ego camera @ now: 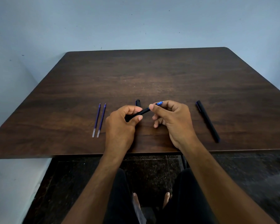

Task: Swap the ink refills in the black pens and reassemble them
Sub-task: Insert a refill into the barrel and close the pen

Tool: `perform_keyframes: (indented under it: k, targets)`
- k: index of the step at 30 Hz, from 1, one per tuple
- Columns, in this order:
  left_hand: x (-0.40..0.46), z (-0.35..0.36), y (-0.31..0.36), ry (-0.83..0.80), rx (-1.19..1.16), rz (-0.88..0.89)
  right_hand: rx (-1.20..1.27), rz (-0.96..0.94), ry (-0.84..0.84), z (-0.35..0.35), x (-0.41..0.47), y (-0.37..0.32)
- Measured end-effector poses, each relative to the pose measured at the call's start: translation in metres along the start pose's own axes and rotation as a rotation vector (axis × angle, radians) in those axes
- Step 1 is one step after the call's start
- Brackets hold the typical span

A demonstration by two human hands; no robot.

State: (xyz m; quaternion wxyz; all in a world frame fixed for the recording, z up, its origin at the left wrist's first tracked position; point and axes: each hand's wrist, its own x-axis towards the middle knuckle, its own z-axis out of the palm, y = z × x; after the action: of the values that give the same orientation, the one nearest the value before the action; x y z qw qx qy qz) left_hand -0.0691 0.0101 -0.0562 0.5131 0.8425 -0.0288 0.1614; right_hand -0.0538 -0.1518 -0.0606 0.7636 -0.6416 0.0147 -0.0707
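Note:
Both hands hold one black pen (141,112) just above the table's middle front. My left hand (122,122) grips its barrel. My right hand (171,118) pinches the pen's blue tip section (159,103) between thumb and fingers. A black pen cap (137,102) lies on the table just behind my left hand, partly hidden. Two blue ink refills (99,120) lie side by side to the left, tips pointing away. A second black pen (208,121), capped and whole, lies at the right.
The dark wooden table (152,75) stands against a pale blue wall. Its front edge runs just below my wrists. Below it are a dark speckled floor, my dark trousers and bare feet.

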Motion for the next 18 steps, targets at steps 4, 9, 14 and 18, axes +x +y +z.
perform_keyframes:
  k: [4, 9, 14, 18]
  targets:
    - [0.0007, 0.0012, -0.0016, -0.004, 0.016, -0.005, -0.015, 0.006, -0.002, -0.0006, 0.0006, 0.0008]
    - [0.0013, 0.0014, -0.0009, 0.004, 0.002, -0.009, 0.066, 0.008, -0.009, -0.0032, 0.0024, 0.0031]
    - [0.001, -0.0001, -0.0012, 0.019, -0.006, -0.019, 0.042, 0.01, -0.002, -0.0043, 0.0034, 0.0059]
    - [0.0025, -0.0014, -0.0006, 0.014, -0.024, -0.027, 0.017, 0.012, 0.015, -0.0045, 0.0025, 0.0048]
